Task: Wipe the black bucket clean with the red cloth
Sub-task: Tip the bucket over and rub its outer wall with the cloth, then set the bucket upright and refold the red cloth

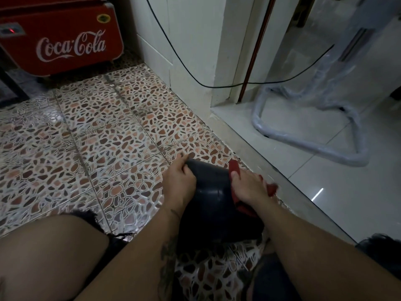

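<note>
Bucket (209, 192) gripped, left hand (179, 180); right hand (249, 191) presses red cloth (235, 168).

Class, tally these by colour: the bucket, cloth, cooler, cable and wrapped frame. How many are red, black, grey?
Red: 2 (cloth, cooler)
Black: 2 (bucket, cable)
Grey: 1 (wrapped frame)
Total: 5

Bucket (208, 192) black, centre frame. Cloth (235, 168) red. Floor tiles (108, 137) patterned in brown, peach pebble mosaic, white-veined. Coca-Cola cooler (60, 40), upper left, red, lettered in white script. Right-side tiles (325, 181) plain pale grey.
</note>
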### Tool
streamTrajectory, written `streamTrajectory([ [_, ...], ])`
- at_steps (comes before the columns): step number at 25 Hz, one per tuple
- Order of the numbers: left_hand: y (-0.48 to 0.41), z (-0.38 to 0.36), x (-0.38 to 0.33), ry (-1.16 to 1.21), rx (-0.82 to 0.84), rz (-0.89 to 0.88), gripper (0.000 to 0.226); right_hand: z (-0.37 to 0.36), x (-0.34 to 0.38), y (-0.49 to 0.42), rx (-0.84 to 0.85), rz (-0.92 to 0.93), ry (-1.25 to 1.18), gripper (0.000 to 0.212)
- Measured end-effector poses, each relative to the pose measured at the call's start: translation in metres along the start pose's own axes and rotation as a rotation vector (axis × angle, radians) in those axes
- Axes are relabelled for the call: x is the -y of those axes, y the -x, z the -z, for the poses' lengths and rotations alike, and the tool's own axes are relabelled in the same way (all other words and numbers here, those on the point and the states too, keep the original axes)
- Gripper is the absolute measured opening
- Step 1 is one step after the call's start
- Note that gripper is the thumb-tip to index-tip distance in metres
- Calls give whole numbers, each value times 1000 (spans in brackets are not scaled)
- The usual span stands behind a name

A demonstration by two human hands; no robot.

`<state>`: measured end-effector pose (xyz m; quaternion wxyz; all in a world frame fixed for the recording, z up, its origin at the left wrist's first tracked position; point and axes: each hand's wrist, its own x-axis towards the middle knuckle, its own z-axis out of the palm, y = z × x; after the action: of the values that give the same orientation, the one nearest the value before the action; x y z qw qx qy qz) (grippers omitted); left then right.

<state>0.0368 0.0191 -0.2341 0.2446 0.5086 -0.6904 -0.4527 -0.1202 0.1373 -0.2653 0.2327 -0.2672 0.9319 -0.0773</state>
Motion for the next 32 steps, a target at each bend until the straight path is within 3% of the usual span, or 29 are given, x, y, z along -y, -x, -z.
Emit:
streamTrajectory([
  [2,0,0,1,-19,-26,-16,43,3,29,-9,67,-37,-23,64],
  [6,-3,-1,4,-16,-47,-6,42,-33,47,29,-74,419,-177,65],
  [8,-5,-1,1,9,-6,13,41,-32,23,37,-127,495,-291,57],
  [13,-11,-5,-7,-51,81,47,41,-13,-20,35,-251,309,-354,40],
  [16,-13,0,-15,-8,97,26,42,10,-23,37,-256,146,-644,28],
  [19,-24,12,-32,-48,126,-171,48,38,-15,35,-266,43,-990,23],
  [24,-26,17,-48,-525,179,-638,66,64,2,41,-159,6,-1310,26],
  [29,-6,9,-7,-748,298,-807,69,65,-1,50,-65,36,-1299,30],
  [32,4,0,5,-775,420,-787,66,68,3,56,-11,108,-1285,29],
])
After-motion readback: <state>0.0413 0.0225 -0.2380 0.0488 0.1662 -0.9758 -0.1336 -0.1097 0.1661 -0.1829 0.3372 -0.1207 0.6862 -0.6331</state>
